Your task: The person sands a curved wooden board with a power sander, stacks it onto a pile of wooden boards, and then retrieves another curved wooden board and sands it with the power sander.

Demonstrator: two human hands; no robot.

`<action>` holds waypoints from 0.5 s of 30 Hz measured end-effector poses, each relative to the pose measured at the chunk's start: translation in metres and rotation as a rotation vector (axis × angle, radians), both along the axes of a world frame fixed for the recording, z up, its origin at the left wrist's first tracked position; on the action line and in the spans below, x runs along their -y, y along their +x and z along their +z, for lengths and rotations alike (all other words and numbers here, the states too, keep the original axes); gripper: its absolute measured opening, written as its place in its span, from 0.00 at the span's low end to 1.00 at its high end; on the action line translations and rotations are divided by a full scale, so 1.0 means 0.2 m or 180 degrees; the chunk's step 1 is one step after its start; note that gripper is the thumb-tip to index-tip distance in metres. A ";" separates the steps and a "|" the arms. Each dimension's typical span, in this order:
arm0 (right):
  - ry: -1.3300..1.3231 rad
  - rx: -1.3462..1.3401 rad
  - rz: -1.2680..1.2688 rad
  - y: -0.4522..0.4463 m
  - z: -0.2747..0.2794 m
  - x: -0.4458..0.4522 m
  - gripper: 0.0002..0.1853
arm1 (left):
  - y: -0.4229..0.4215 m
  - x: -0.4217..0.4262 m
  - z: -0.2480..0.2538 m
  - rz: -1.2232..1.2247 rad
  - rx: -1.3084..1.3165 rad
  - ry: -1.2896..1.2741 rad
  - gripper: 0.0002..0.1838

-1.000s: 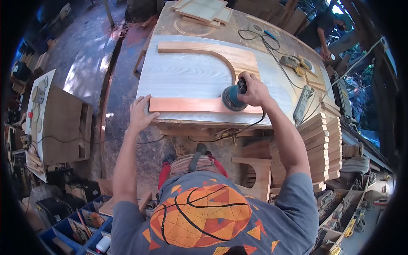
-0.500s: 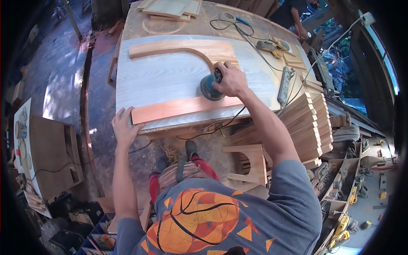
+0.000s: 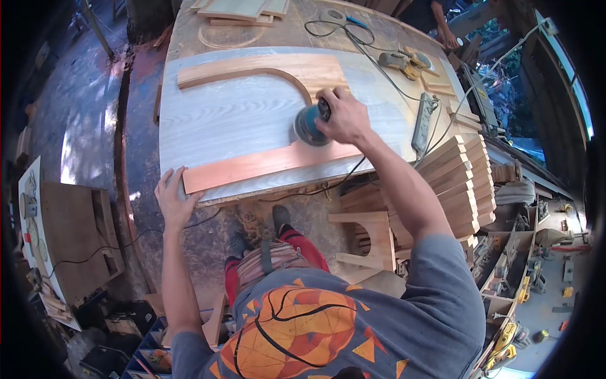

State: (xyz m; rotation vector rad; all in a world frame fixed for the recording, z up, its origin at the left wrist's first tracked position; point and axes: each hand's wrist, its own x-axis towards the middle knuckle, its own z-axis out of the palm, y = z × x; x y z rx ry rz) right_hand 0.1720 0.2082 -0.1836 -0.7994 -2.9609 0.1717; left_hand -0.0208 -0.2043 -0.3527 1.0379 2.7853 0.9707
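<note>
A palm sander (image 3: 309,126), teal with a dark top, rests on a U-shaped piece of pale wood (image 3: 246,165), near where its lower leg meets the curved end. My right hand (image 3: 346,118) is closed over the sander's top, and the pad's edge looks blurred. At the left end of the lower leg, my left hand (image 3: 173,201) grips the wood between thumb and fingers. The piece lies flat on a whitish board (image 3: 221,123) on the workbench, its upper leg farther from me. Part of its curved end is hidden behind the sander and my right hand.
A power strip (image 3: 425,123) and a yellow sander (image 3: 407,63) with looping cords lie on the bench's right side. Flat wooden panels (image 3: 237,7) lie at the far edge. Stacked wood pieces (image 3: 445,186) stand at right. Another person's hand (image 3: 448,38) shows at far right.
The view has shifted slightly, so the bench's left side appears farther left. The sander stays at nearly the same spot on the wood, and my left hand remains at the leg's end.
</note>
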 end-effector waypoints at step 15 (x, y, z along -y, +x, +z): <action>0.0069 0.0006 -0.0203 -0.01 0.00 -0.05 0.26 | 0.01 0.00 -0.01 -0.0145 -0.0213 0.0052 0.46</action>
